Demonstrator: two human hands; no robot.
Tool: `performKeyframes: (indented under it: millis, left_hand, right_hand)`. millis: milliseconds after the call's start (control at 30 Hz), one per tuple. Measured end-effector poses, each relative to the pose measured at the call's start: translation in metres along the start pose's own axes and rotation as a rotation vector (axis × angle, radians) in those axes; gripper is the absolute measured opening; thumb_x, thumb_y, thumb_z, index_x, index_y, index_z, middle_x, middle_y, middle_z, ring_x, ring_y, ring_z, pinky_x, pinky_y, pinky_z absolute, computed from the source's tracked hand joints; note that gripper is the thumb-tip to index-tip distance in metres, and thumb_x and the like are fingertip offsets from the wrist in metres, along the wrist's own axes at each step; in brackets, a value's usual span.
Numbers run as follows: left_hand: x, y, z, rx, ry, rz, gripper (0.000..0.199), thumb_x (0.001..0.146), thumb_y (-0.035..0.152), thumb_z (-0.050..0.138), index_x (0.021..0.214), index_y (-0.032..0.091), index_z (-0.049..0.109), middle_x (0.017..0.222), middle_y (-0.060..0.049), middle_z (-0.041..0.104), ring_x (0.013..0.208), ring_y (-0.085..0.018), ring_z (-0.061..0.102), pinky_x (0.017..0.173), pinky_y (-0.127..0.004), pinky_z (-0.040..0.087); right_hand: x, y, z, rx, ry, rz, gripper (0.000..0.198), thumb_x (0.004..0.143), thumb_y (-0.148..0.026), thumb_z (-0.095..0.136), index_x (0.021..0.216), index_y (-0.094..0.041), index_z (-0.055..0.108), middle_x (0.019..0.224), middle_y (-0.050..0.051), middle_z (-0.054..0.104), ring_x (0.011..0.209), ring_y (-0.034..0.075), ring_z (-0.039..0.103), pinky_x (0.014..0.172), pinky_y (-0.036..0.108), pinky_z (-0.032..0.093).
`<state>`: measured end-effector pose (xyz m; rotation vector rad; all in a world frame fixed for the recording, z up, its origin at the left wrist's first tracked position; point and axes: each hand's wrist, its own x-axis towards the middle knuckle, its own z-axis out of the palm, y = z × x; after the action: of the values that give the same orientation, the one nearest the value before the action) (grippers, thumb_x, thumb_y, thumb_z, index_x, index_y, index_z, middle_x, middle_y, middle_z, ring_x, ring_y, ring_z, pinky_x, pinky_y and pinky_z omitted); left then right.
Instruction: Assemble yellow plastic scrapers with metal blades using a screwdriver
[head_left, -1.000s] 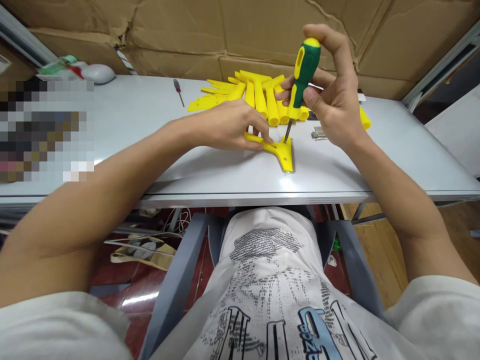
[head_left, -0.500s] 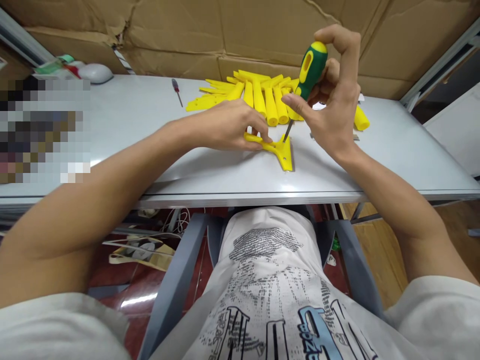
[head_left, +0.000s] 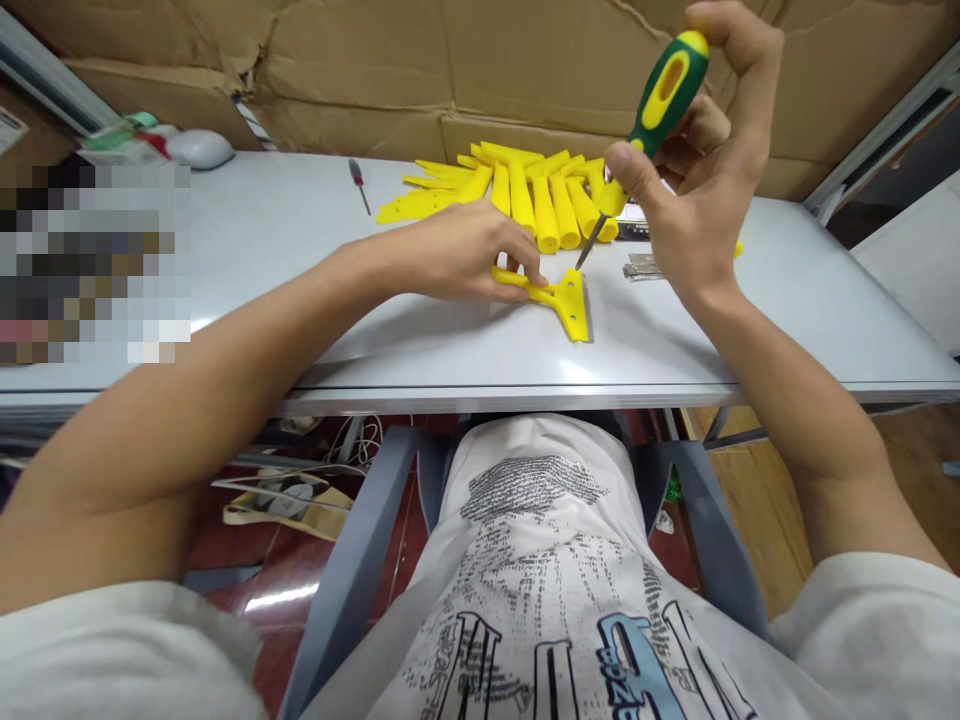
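A yellow scraper (head_left: 574,305) lies on the white table, its wide head towards the right with a thin blade along the edge. My left hand (head_left: 480,250) is closed on its handle and presses it to the tabletop. In my right hand (head_left: 712,190) is a green and yellow screwdriver (head_left: 660,100), held tilted with fingers round its handle and one finger on its end. The screwdriver's tip is just above the scraper head, apart from it. Two small holes or screw heads show on that head; which they are I cannot tell.
Several yellow scrapers (head_left: 547,215) lie piled behind my hands. A smaller screwdriver (head_left: 358,183) rests left of the pile. Thin metal blades (head_left: 641,267) lie near my right wrist. A white computer mouse (head_left: 199,148) sits at the back left. Cardboard (head_left: 360,70) lines the table's back.
My right hand has moved up and to the right with the screwdriver, lifting its tip off the scraper head. My left hand stays on the handle.
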<state>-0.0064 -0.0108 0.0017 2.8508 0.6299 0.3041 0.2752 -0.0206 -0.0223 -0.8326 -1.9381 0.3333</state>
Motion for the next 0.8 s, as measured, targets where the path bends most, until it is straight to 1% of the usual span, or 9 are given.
performKeyframes:
  millis: [67,133,233,300,367,467,533,633,800]
  left_hand:
    - [0.0,-0.003,0.0,-0.02,0.002,0.0,0.035,0.113,0.061,0.08,0.121,0.035,0.102,0.123,-0.006,0.1,0.108,-0.029,0.089,0.095,-0.041,0.058]
    - [-0.001,-0.005,0.001,-0.038,0.007,0.004,0.034,0.114,0.064,0.084,0.122,0.037,0.103,0.125,-0.005,0.1,0.112,-0.029,0.091,0.099,-0.039,0.06]
    - [-0.001,-0.006,0.001,-0.045,0.012,0.011,0.033,0.114,0.063,0.084,0.123,0.037,0.103,0.126,-0.006,0.1,0.112,-0.03,0.092,0.103,-0.04,0.063]
    - [-0.001,-0.006,0.001,-0.046,0.011,0.007,0.033,0.114,0.063,0.085,0.122,0.037,0.103,0.124,-0.006,0.1,0.111,-0.03,0.092,0.105,-0.04,0.062]
    - [-0.001,-0.006,0.001,-0.046,0.006,-0.003,0.032,0.114,0.063,0.086,0.121,0.036,0.103,0.122,-0.005,0.099,0.11,-0.03,0.091,0.105,-0.04,0.061]
    - [-0.001,-0.004,0.001,-0.051,0.001,-0.02,0.031,0.113,0.063,0.086,0.12,0.037,0.102,0.121,-0.005,0.099,0.108,-0.03,0.091,0.105,-0.04,0.059]
    - [-0.001,-0.004,0.001,-0.054,-0.003,-0.024,0.03,0.113,0.062,0.087,0.121,0.037,0.102,0.12,-0.005,0.099,0.109,-0.031,0.091,0.106,-0.04,0.058]
    - [-0.001,-0.003,0.001,-0.049,-0.002,-0.019,0.029,0.113,0.058,0.085,0.122,0.037,0.103,0.122,-0.005,0.099,0.11,-0.03,0.091,0.105,-0.04,0.058]
    - [-0.002,-0.005,0.002,-0.047,-0.001,-0.014,0.027,0.115,0.057,0.086,0.123,0.037,0.102,0.125,-0.004,0.099,0.112,-0.029,0.091,0.105,-0.038,0.057]
  right_hand:
    - [-0.007,0.001,0.001,0.036,0.008,-0.002,0.12,0.091,-0.096,0.098,0.195,-0.072,0.044,0.175,-0.005,0.08,0.163,0.042,0.078,0.117,0.065,0.084]
    - [-0.012,0.009,-0.001,0.072,0.038,-0.009,0.121,0.09,-0.098,0.099,0.194,-0.07,0.046,0.181,-0.004,0.076,0.162,0.041,0.079,0.119,0.064,0.084]
    - [-0.007,0.032,-0.005,0.182,0.151,-0.127,0.117,0.086,-0.117,0.082,0.185,-0.063,0.052,0.192,-0.003,0.065,0.143,0.038,0.085,0.112,0.062,0.084]
    - [0.001,0.048,-0.005,0.223,0.213,-0.205,0.115,0.087,-0.124,0.067,0.18,-0.058,0.052,0.196,-0.003,0.058,0.132,0.034,0.086,0.103,0.058,0.084]
    - [0.007,0.057,-0.004,0.208,0.211,-0.234,0.113,0.091,-0.123,0.062,0.181,-0.056,0.049,0.199,-0.002,0.054,0.131,0.032,0.084,0.096,0.054,0.083]
    - [0.01,0.063,0.0,0.17,0.169,-0.232,0.114,0.092,-0.121,0.06,0.184,-0.055,0.048,0.202,-0.001,0.048,0.138,0.034,0.083,0.094,0.054,0.083]
    - [0.01,0.066,0.003,0.168,0.175,-0.217,0.118,0.09,-0.125,0.055,0.184,-0.055,0.049,0.201,-0.001,0.049,0.141,0.035,0.083,0.097,0.056,0.083]
    - [0.013,0.073,0.006,0.192,0.194,-0.238,0.121,0.086,-0.128,0.053,0.183,-0.056,0.049,0.197,0.001,0.053,0.137,0.035,0.085,0.096,0.055,0.084]
    - [0.013,0.072,0.001,0.237,0.142,-0.299,0.102,0.1,-0.114,0.067,0.184,-0.058,0.052,0.195,-0.001,0.057,0.135,0.032,0.087,0.094,0.052,0.084]
